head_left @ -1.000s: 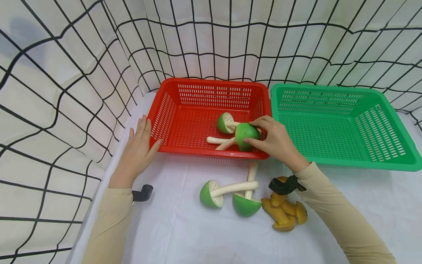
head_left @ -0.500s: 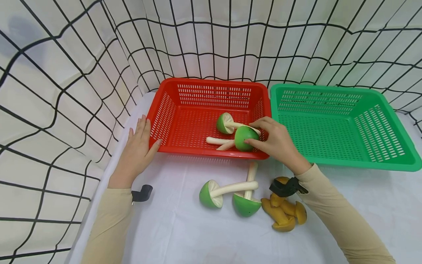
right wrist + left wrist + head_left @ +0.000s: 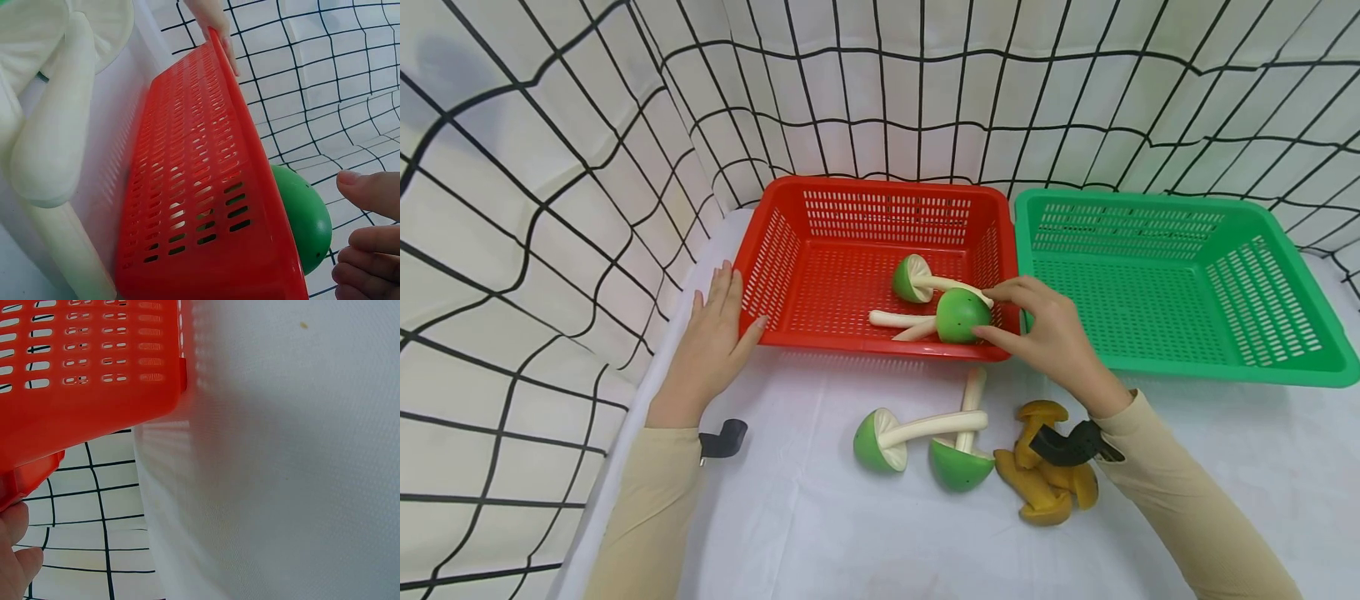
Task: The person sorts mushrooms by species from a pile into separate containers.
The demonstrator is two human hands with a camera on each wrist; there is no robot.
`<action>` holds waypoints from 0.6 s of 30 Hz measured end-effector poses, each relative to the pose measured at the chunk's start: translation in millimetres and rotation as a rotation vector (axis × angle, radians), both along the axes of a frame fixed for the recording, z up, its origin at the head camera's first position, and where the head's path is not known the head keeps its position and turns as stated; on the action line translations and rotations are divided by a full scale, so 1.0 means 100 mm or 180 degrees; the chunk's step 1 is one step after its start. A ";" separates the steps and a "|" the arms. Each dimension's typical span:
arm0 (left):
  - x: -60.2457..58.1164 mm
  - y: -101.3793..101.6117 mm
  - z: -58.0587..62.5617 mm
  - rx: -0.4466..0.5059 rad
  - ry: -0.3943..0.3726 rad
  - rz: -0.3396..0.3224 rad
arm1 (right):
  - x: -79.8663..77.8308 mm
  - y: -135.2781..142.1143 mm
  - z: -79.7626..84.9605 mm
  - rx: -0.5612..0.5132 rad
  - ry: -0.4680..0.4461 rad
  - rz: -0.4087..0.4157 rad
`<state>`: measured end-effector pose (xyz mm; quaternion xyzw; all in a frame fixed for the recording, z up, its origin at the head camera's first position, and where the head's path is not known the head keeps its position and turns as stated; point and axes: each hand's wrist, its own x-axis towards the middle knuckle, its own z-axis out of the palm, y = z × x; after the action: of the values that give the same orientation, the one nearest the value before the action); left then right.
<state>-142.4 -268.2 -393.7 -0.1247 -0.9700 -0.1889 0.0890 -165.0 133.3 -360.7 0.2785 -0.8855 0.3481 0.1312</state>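
Note:
My left hand (image 3: 706, 350) rests against the left rim of the red basket (image 3: 880, 345), its fingers straight. Over that basket's right front corner is my right hand (image 3: 1054, 333), thumb and fingers spread. Just left of them lies a toy mushroom with a green cap (image 3: 962, 316), on top of another pale stem (image 3: 895, 319) whose cap is hidden. In the right wrist view a gap shows between the right fingers (image 3: 369, 275) and the green cap (image 3: 303, 219). Behind it in the basket lies another green-capped mushroom (image 3: 913, 279).
Two green-capped mushrooms (image 3: 874, 442) (image 3: 961, 465) lie crossed on the white cloth (image 3: 820, 533) before the red basket. To their right is a cluster of brown mushrooms (image 3: 1045, 504), partly under the right wrist camera. A green basket (image 3: 1187, 373) adjoins on the right; black netting (image 3: 921, 92) rises behind.
My right hand has let go of the green-capped mushroom in the red basket and drawn back slightly to the right. My left hand has not moved.

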 end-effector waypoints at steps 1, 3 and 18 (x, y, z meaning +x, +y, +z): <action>0.00 0.00 0.00 -0.0001 0.0001 0.0001 | 0.01 0.01 0.00 0.0003 -0.0002 -0.0006; 0.00 0.00 0.00 -0.0003 -0.0001 -0.0001 | 0.04 0.04 -0.01 -0.0003 0.0001 -0.0018; 0.00 0.00 0.01 0.0032 -0.0026 -0.0002 | 0.35 0.19 -0.04 0.0009 0.0045 0.0017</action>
<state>-142.1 -267.9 -392.6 -0.1237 -0.9693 -0.1943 0.0857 -129.6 152.5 -364.4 0.2835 -0.8842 0.3453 0.1361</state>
